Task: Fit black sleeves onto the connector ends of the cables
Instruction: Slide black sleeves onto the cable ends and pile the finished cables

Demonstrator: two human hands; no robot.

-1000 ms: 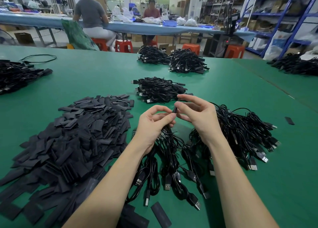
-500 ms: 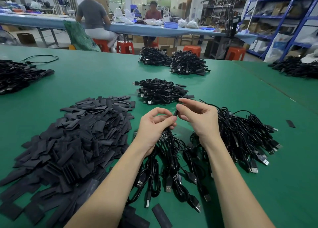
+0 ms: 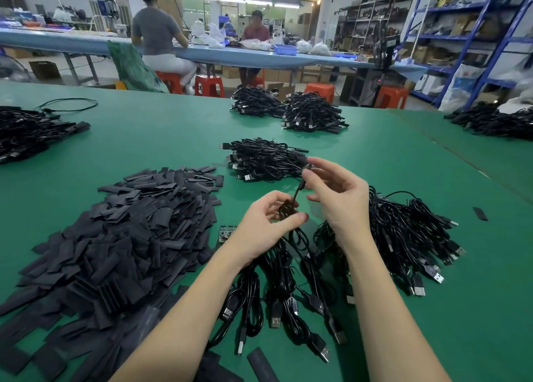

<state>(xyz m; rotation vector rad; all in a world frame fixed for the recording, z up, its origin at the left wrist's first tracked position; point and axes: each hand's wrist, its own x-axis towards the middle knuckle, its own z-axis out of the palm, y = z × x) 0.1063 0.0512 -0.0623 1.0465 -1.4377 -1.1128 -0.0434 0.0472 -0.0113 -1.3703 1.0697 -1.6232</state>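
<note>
We work at a green table (image 3: 173,139) with a big pile of black sleeves (image 3: 115,237) on the left.
Near cables (image 3: 282,289) lie below; our left hand (image 3: 268,223) and right hand (image 3: 337,197) each pinch one thin cable (image 3: 298,190).

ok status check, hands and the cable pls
Left hand pinching a black sleeve. Right hand pinching the thin cable above it. Sleeve pile at left. Nothing blocking.
</note>
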